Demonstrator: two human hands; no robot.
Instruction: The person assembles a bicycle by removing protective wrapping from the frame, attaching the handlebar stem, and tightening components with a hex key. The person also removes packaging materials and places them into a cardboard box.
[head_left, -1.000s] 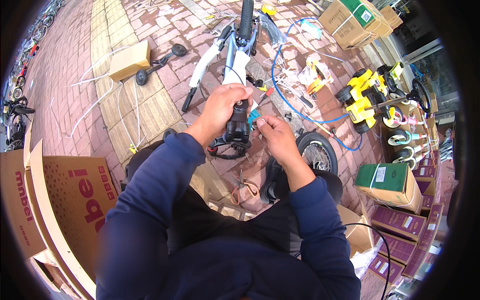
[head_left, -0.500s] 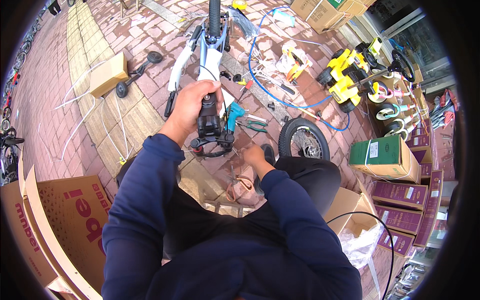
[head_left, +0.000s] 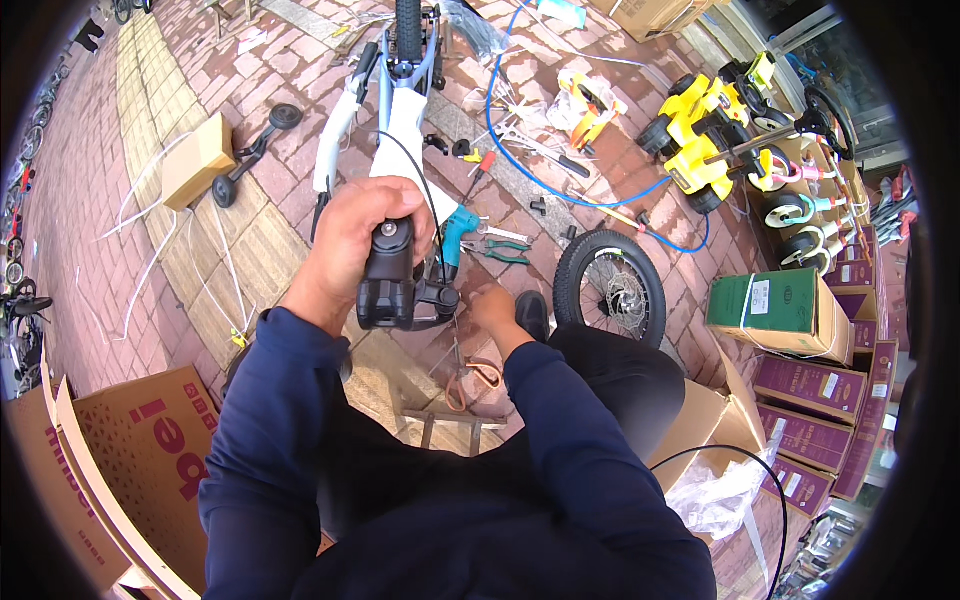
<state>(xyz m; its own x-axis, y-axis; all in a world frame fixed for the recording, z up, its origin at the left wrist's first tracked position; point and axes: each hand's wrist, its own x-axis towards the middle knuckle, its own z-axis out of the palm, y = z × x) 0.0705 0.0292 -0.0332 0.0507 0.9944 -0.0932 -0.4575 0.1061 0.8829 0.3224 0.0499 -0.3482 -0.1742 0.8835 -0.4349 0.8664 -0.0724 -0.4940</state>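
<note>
My left hand (head_left: 365, 240) is wrapped round the black handlebar stem (head_left: 388, 265) of a bicycle, with a bolt head showing on top beside the thumb. Beyond it stretches the white and light-blue bicycle frame (head_left: 402, 130), its rear tyre (head_left: 408, 35) at the far end. To the right of the stem, low down, my right hand (head_left: 492, 308) has its fingers curled in; whatever they hold, if anything, is hidden. Between the two lies a teal power drill (head_left: 458, 238), partly behind a black cable. Scissors with orange handles (head_left: 462, 388) rest below my right hand.
A loose bicycle wheel (head_left: 610, 290) lies by my right knee, near green-handled pliers (head_left: 508, 252). A blue hose (head_left: 500, 130) curves across the paving. Yellow ride-on toys (head_left: 700, 150) and stacked boxes (head_left: 810, 385) line the right; an open carton (head_left: 140, 450) stands left.
My left hand and the stem have come up closer and slightly left, and the stem now hides the red-ringed part below. My right hand stays low, fingers curled. The whole view has shifted a little.
</note>
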